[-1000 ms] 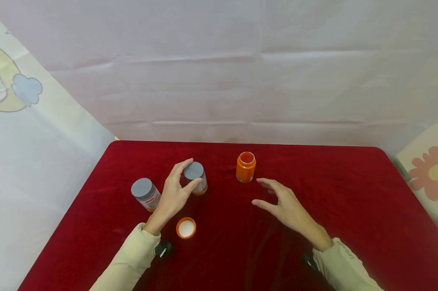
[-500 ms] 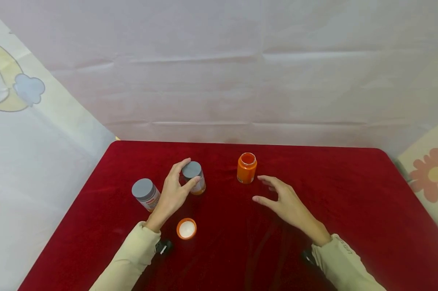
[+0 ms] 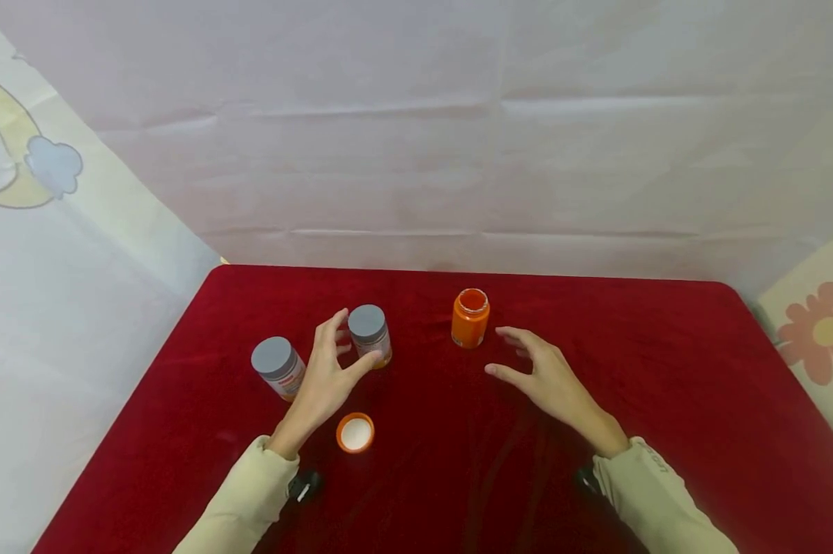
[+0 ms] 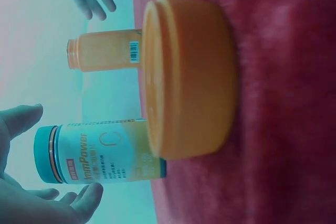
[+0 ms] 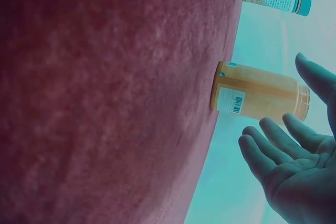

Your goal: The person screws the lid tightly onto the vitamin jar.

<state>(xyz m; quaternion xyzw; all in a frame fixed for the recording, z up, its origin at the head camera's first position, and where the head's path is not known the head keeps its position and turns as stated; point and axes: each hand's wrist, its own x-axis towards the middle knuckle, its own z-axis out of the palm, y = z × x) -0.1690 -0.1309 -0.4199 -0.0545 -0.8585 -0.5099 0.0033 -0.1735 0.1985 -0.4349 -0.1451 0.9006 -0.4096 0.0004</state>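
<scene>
At the far left, a pale sheet printed with a yellow moon (image 3: 16, 173) and a blue cloud (image 3: 54, 165) hangs beside the desk (image 3: 638, 369), which is covered in plush, deep red cloth. Leftmost on it stands a cylindrical grey-capped bottle (image 3: 288, 378) with a whitish label, too small to read, partly behind the left hand (image 3: 324, 378). That hand's fingers are spread apart around a second grey-capped bottle (image 3: 371, 335), upright; whether they touch it I cannot tell. Nearer the person lies a round orange screw cap (image 3: 355, 432), its white inner disc facing up — the left wrist view shows instead its smooth, stepped orange side wall, looming close. That view also makes the second bottle's label readable: "ImmPower", with a ringed "C" and smaller Chinese characters.

Farther right stands the glossy orange bottle (image 3: 470, 318), upright and uncapped, its round mouth visible from the head. The right wrist view adds its threaded neck and a white label bearing a barcode. Just beside it is the right hand (image 3: 551, 382), fingers apart, thumb held away, nothing in its grasp. At the far right a red flower (image 3: 826, 331) is printed on the wall sheet.
</scene>
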